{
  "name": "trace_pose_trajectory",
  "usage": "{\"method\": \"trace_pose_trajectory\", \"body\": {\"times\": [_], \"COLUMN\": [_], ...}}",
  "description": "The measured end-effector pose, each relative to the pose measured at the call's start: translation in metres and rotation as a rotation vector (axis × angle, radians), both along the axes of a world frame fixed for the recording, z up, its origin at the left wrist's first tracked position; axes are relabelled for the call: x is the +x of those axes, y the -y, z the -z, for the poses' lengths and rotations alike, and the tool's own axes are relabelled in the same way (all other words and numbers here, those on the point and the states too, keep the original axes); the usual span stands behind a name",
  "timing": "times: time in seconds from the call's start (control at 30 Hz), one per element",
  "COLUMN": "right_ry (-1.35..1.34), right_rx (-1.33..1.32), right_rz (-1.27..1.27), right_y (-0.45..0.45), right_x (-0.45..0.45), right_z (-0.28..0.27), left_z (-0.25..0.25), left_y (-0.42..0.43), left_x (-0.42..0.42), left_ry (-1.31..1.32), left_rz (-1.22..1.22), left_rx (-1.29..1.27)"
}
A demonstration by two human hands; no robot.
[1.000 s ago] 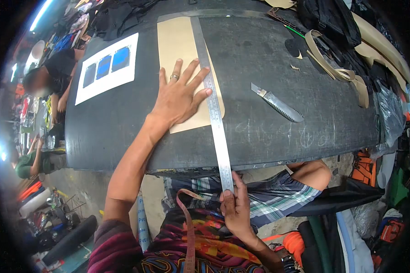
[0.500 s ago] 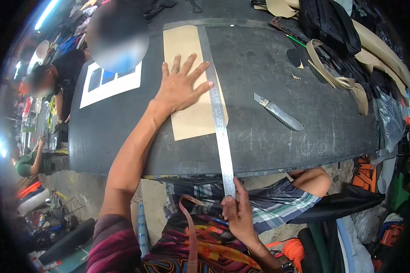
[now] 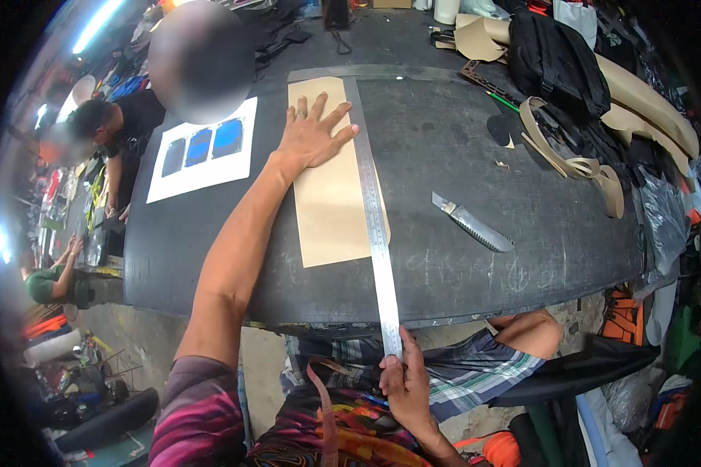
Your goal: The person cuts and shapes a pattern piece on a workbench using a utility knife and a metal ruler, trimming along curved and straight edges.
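Observation:
My left hand (image 3: 311, 138) lies with fingers spread on a tan sheet (image 3: 331, 226), its thumb and index tip at the edge of a long steel ruler (image 3: 372, 204). The ruler runs lengthwise over the sheet's right part and past the table's near edge. There its near end is pinched between the thumb and fingers of my right hand (image 3: 405, 381). A strip of the sheet with a rounded corner shows to the right of the ruler. The cutter knife (image 3: 475, 224) lies on the dark table, blade pointing up and left, touched by neither hand.
A white printed page (image 3: 202, 148) lies at the left of the table (image 3: 522, 272). At the right are a black bag (image 3: 557, 66), a green pencil (image 3: 503, 101), tan strips (image 3: 557, 159) and scraps. A pink measuring tape (image 3: 325, 405) hangs before me. People are at the left.
The view has tilted up, so the table sits lower in it. My left hand has slid farther up the sheet, toward its far end. My right hand still grips the ruler's near end.

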State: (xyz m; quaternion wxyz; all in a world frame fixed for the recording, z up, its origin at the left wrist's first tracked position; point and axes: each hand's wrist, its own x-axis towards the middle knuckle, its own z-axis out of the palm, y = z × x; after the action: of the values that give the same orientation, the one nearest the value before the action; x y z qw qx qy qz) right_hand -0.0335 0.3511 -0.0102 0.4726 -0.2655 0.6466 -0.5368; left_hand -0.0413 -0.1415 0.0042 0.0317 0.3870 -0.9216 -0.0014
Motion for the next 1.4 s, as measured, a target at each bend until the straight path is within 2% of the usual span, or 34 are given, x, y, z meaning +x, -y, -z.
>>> {"method": "trace_pose_trajectory", "body": {"times": [0.23,0.3,0.53,0.77,1.4], "right_ry": [-0.043,-0.049,-0.046,-0.092,-0.107], "right_rx": [0.013,0.039,0.005,-0.007,0.079], "right_rz": [0.022,0.022,0.014,-0.01,-0.013], "right_y": [-0.002,-0.003,-0.005,-0.005,-0.003], "right_x": [-0.001,-0.003,-0.003,-0.005,-0.009], "right_z": [0.002,0.001,0.002,0.002,-0.009], "left_z": [0.008,0.006,-0.015,-0.019,-0.021], "left_y": [-0.003,-0.017,-0.097,-0.124,-0.127], "left_x": [0.006,0.012,0.04,0.049,0.047], "left_ry": [-0.041,-0.014,0.078,0.063,0.054], "left_rz": [0.109,0.207,0.291,0.294,0.268], "left_rx": [-0.039,0.0,0.034,0.116,0.148]}}
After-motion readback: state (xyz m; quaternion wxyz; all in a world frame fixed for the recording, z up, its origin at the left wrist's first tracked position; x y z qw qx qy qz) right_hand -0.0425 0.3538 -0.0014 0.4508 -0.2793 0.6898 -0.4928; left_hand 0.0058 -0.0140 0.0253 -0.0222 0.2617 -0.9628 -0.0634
